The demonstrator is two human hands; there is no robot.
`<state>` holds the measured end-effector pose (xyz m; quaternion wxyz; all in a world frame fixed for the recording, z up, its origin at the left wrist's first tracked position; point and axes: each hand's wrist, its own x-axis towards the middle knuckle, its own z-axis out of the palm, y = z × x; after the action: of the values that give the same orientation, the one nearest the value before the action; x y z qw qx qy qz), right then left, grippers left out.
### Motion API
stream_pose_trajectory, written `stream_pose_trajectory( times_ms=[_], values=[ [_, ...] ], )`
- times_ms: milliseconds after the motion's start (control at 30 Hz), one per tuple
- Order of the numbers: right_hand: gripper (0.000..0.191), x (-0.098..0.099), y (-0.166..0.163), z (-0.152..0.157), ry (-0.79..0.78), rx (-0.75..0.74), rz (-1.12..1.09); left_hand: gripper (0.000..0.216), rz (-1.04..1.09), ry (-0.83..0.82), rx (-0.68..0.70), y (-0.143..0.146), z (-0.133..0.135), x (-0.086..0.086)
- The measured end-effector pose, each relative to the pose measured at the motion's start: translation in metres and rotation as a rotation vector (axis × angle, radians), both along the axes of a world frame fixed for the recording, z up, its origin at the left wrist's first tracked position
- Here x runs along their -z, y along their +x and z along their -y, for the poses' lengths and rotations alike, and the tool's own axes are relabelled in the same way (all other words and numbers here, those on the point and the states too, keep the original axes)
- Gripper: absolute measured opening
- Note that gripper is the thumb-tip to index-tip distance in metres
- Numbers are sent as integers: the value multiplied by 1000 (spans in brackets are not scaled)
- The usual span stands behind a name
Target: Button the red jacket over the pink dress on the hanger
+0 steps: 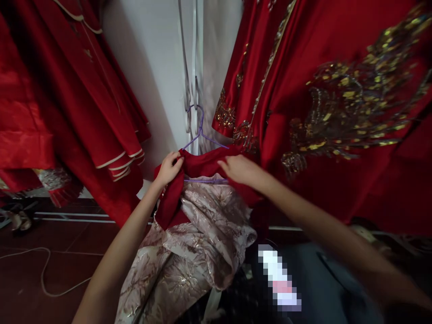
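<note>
A purple wire hanger [201, 131] hangs by its hook from a metal rack in the middle of the view. On it is a red garment [205, 163], and pale pink brocade cloth [205, 234] with a shiny floral pattern lies over its lower bar and falls towards me. My left hand [170, 168] is closed on the red garment at its left shoulder, fingers bent over the edge. At the right shoulder, my right hand [241, 170] pinches the red cloth, its thumb and fingertips partly blurred.
Red garments with cream piping [118, 159] hang at the left. Red robes with gold sequin embroidery [357, 103] hang close on the right. A white cable [45, 274] crosses the dark tiled floor, with shoes [22, 220] by a low rail. A pixelated patch covers something at lower right.
</note>
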<state>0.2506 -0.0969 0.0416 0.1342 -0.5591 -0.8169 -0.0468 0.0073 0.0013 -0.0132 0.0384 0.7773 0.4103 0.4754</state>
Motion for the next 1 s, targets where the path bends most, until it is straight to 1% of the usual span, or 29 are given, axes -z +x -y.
stream_pose_trajectory(
  times_ms=[100,167,200,300,367,433,467,533,600,667,733,800,833,867,933,1000],
  values=[
    [29,16,-41,12,-60,-35,83,21,31,7,-7,-2,0,-2],
    [28,21,-52,14,-37,-53,106,23,30,-4,-4,-4,1,-6],
    [29,22,-52,12,7,-61,91,22,17,-11,-3,-4,2,-8],
    [30,17,-33,4,217,-70,-65,17,-57,9,-43,2,15,-10],
    [24,13,-12,-2,292,-85,-199,18,-70,78,-140,9,28,-8],
    [14,14,7,-9,268,-95,-315,18,-40,136,-261,14,42,-3],
    [11,15,14,-12,238,-98,-378,18,-16,133,-306,15,47,0],
    [14,21,21,-21,188,-112,-525,16,37,41,-326,16,54,6],
    [17,30,18,-30,151,-159,-680,13,117,-89,-283,17,57,9],
    [12,40,6,-36,63,-251,-794,11,150,-172,-184,23,59,8],
    [9,50,-10,-38,-59,-366,-842,12,69,-216,-12,33,62,4],
    [7,58,-24,-33,-132,-464,-851,20,-56,-273,142,44,67,0],
    [8,60,-28,-30,-154,-502,-864,23,-86,-303,178,48,70,-1],
    [9,61,-30,-26,-180,-533,-889,24,-77,-327,187,50,73,-1],
    [16,61,-27,-19,-284,-583,-971,25,45,-366,189,51,77,4],
    [24,60,-20,-14,-416,-606,-1052,29,257,-425,225,50,81,14]
  ],
)
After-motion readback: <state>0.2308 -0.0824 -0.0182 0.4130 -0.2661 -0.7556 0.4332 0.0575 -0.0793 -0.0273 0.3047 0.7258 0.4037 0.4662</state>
